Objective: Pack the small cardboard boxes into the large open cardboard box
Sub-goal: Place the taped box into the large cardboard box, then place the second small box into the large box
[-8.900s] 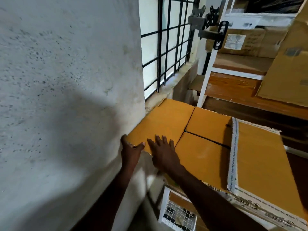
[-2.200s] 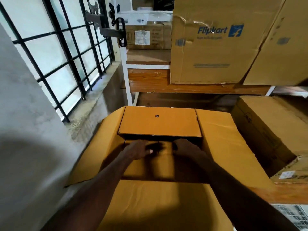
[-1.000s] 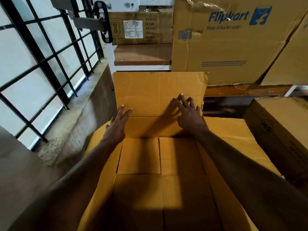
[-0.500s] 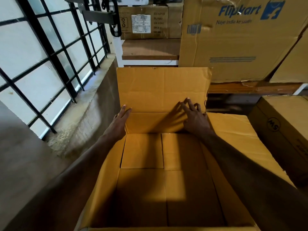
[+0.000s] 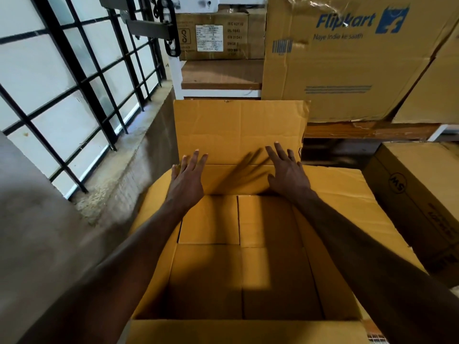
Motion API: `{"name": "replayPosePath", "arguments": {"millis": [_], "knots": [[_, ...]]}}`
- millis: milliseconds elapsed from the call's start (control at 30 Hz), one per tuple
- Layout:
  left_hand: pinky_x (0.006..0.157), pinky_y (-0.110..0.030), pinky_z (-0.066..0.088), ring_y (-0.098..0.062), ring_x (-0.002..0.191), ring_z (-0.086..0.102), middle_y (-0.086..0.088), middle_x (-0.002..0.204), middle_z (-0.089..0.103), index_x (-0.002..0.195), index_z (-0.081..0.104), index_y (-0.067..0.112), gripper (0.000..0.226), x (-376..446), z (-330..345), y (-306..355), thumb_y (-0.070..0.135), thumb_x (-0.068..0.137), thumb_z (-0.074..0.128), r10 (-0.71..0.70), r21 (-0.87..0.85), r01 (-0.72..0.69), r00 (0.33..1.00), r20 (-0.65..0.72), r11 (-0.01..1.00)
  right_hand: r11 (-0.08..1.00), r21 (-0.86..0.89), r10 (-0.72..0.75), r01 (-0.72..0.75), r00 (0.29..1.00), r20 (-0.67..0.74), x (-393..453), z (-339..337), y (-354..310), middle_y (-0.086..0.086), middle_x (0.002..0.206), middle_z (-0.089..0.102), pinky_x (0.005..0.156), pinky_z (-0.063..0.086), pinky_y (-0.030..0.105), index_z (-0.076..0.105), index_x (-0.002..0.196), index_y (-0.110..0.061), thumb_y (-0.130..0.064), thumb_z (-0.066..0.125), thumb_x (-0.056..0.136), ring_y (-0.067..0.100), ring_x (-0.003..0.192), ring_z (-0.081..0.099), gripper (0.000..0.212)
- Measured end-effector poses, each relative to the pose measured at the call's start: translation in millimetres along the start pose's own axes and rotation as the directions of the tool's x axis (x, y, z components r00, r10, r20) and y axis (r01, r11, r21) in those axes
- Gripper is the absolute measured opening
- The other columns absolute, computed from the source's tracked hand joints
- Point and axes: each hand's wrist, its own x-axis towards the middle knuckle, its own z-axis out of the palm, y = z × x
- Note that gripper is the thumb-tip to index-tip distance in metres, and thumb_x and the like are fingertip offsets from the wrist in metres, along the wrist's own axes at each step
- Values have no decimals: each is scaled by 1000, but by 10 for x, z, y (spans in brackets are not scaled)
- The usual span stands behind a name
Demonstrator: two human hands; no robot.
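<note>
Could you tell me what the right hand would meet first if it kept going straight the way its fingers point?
Probably the far flap of the large box: the right hand points forward with straight fingers just before the flap's lower part. Whether the fingertips already touch it is unclear.

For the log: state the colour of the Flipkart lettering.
Blue, on the tan Flipkart box; head view.

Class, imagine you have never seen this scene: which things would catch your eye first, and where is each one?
First, the large open box filling the middle, its far flap standing up with the left hand and right hand spread flat against it. Inside, small boxes lie packed against the far wall. Behind, at upper right, a big Flipkart carton sits on a shelf.
</note>
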Motion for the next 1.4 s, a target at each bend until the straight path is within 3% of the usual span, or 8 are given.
{"name": "replayPosePath", "arguments": {"millis": [233,500,733,933,1033,1167,1267,1400], "knots": [[131,-57,24,-35,165,7,-5,180,3,171,11,28,90,-272,-259,703,13,101,66,48,-94,-55,996,-76,994,996,79,-30,32,999,-29,-465,-266,-53,8,181,8,124,35,66,11,173,-26,-28,72,99,42,164,16,96],[119,-44,45,-29,158,34,-8,177,23,172,14,21,84,-889,-500,1762,19,106,65,47,-312,-87,990,-135,946,961,276,-10,33,996,-85,-1516,-679,75,10,167,45,118,48,51,45,162,-20,-29,73,100,33,148,50,68],[102,-46,58,-30,123,64,-14,149,57,171,16,28,82,-1325,-546,2666,28,106,66,131,-330,-168,983,-131,929,974,227,36,7,982,-183,-2347,-1119,554,5,161,55,107,54,41,50,159,-21,-28,74,101,28,140,59,63],[104,-38,54,-25,130,62,-11,149,59,170,19,25,82,-1722,-363,3433,28,105,68,216,-420,-237,972,-98,876,977,188,140,-101,969,-202,-3063,-1384,1105,6,153,63,87,58,35,55,156,-22,-33,73,103,22,103,73,57],[96,-35,58,-22,122,65,-11,145,61,171,19,28,81,-1845,-325,3880,25,105,68,245,-450,-254,966,-80,856,964,192,221,-186,958,-181,-3331,-1528,1442,11,128,75,65,47,28,65,142,-15,-32,71,104,15,79,63,42],[97,-40,59,-27,128,62,-13,151,57,170,21,29,81,-1861,-216,4453,26,105,68,281,-409,-290,956,-86,865,933,330,219,-146,956,-197,-3581,-1665,1995,6,113,71,73,55,34,65,137,-13,-20,72,102,19,89,66,36],[97,-39,60,-27,129,62,-11,153,56,170,22,30,78,-1830,-69,4922,30,105,66,290,-411,-297,954,-80,862,943,308,203,-129,954,-223,-3644,-1718,2600,8,138,67,75,59,32,58,149,-17,-21,75,99,16,95,68,53],[101,-36,55,-29,137,58,-9,156,56,170,22,33,75,-1684,259,5653,45,107,61,196,-476,-196,979,-51,857,952,271,222,-144,933,-283,-3745,-1738,3651,8,152,62,100,58,42,57,154,-17,-27,74,102,27,124,69,56]]}}
